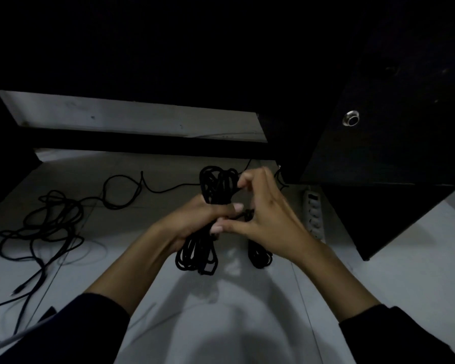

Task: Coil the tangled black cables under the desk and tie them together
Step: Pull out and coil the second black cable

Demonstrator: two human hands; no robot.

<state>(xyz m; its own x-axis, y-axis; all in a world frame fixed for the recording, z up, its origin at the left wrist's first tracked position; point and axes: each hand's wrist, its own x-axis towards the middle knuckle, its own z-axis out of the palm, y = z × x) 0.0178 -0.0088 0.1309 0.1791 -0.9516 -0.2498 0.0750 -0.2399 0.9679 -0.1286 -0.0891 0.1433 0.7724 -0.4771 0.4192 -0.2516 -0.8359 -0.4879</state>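
Note:
My left hand (202,219) is closed around the middle of a coiled bundle of black cable (216,185), whose loops stick out above the fist and hang below it. My right hand (263,208) pinches a strand of the same cable at the bundle's waist, fingers bent at the top loops. A second, smaller black coil (259,258) lies on the floor under my right wrist. A loose tangle of black cable (50,222) sprawls on the floor at the left, with one strand running toward the bundle.
A white power strip (314,211) lies on the pale floor beside a dark cabinet (378,153) at the right. The dark desk underside and a black crossbar (142,143) hang overhead. Cable ends trail off at the lower left.

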